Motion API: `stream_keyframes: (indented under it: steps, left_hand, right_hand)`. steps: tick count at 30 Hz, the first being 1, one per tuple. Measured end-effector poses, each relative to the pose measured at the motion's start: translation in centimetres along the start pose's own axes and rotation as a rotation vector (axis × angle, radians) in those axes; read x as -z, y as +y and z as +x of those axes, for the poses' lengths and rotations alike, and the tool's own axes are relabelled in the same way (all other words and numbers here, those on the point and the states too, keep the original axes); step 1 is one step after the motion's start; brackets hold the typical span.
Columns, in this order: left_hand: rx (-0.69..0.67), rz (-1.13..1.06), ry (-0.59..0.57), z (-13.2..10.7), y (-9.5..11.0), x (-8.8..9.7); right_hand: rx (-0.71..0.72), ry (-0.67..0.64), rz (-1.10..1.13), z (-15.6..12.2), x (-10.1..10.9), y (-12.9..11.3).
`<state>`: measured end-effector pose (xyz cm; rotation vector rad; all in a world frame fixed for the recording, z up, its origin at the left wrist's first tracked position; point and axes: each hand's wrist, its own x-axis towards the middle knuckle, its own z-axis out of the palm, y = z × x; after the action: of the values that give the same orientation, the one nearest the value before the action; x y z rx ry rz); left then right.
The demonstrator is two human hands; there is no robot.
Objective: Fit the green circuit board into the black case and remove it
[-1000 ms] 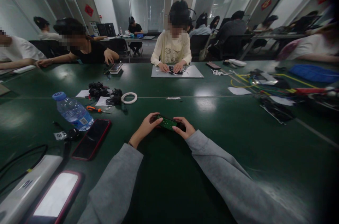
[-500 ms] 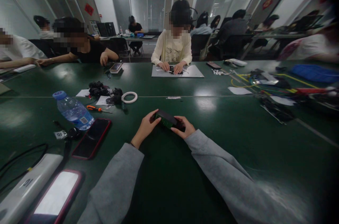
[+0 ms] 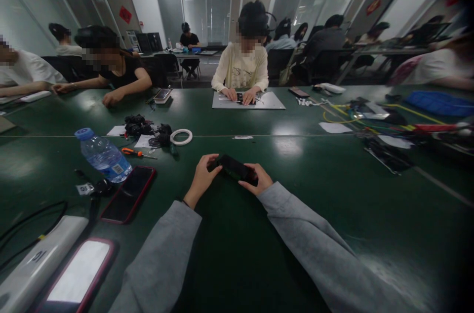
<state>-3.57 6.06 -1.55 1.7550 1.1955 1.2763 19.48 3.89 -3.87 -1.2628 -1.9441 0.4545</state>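
Note:
A small dark device with a green circuit board inside [image 3: 234,168] is held between both my hands just above the green table [image 3: 259,234]. My left hand [image 3: 202,178] grips its left end with thumb and fingers closed round it. On the right end, my right hand [image 3: 257,179] pinches it from below and above. The dark side of the device faces up. Grey sleeves cover both my forearms.
Left of my hands lie a red-edged phone [image 3: 128,193], a water bottle [image 3: 102,154], an orange screwdriver [image 3: 137,153], a white tape ring [image 3: 181,136] and black parts [image 3: 144,130]. A lit phone [image 3: 79,273] and white bar [image 3: 33,268] sit near left. People sit across the table; cables lie at right.
The device has turned over in my hands: its green board faced up a second ago, and now the dark side faces up. The person at left moved an arm down onto the table.

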Motion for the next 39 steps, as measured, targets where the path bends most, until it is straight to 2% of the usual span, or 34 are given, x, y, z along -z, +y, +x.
stream_keyframes:
  steps: [4, 6, 12, 18, 24, 31, 39]
  left_hand:
    - [0.044, 0.181, 0.110, -0.1, 0.3, 0.1]
    - [0.053, 0.265, 0.126, -0.3, 0.7, 0.1]
    - [0.019, 0.409, 0.023, -0.6, 1.6, 0.2]
    - [-0.015, 0.534, -0.019, -0.8, 2.1, 0.0]
    - [-0.008, 0.578, -0.043, -0.9, 2.3, 0.1]
    - [-0.007, 0.553, -0.040, -0.9, 2.6, 0.1]
    - [-0.013, 0.538, -0.010, -0.9, 2.8, 0.1]
  right_hand:
    - [-0.007, -0.017, -0.001, 0.0, 0.1, -0.1]
    - [-0.012, -0.024, -0.006, 0.0, 0.1, -0.2]
    - [-0.015, 0.000, 0.025, -0.1, 0.1, -0.8]
    - [0.035, -0.004, -0.025, -0.2, -0.2, -0.1]
    - [0.077, -0.023, -0.075, -0.1, -0.2, 0.0]
    - [0.163, 0.098, -0.135, -0.2, -0.4, -0.7]
    - [0.141, 0.189, -0.176, -0.7, -1.0, -1.7]
